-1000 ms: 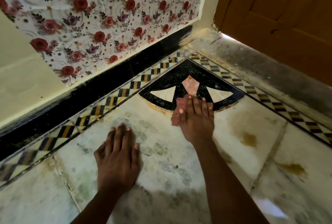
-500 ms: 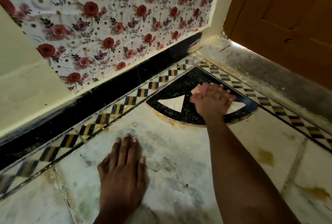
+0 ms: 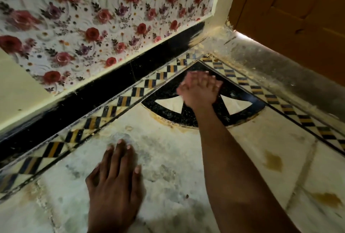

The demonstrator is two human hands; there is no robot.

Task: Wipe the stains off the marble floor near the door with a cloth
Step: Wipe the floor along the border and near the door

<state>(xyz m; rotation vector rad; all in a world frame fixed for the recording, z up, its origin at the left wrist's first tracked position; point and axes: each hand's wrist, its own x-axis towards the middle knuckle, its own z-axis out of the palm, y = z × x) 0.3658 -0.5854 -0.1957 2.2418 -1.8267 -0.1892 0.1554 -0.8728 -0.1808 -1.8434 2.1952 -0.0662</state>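
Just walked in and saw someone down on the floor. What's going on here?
A person is cleaning the marble floor by the door. The right hand is blurred over the black corner inlay; a cloth isn't clearly visible. The left hand rests flat. Yellowish stains remain.

The marble floor (image 3: 168,158) is pale and mottled with grey smudges. A checkered border (image 3: 119,102) of dark and yellow pieces runs along the black skirting, and a second one (image 3: 270,98) follows the grey threshold (image 3: 280,68) below the door; they meet in the corner. There sits a black fan-shaped inlay (image 3: 186,116) with cream wedges, edged by a yellowish ring. Brown stains (image 3: 272,161) lie on the pale slabs to the right. The left hand (image 3: 113,186) rests flat on the marble; the right hand (image 3: 200,90), blurred, lies on the inlay.
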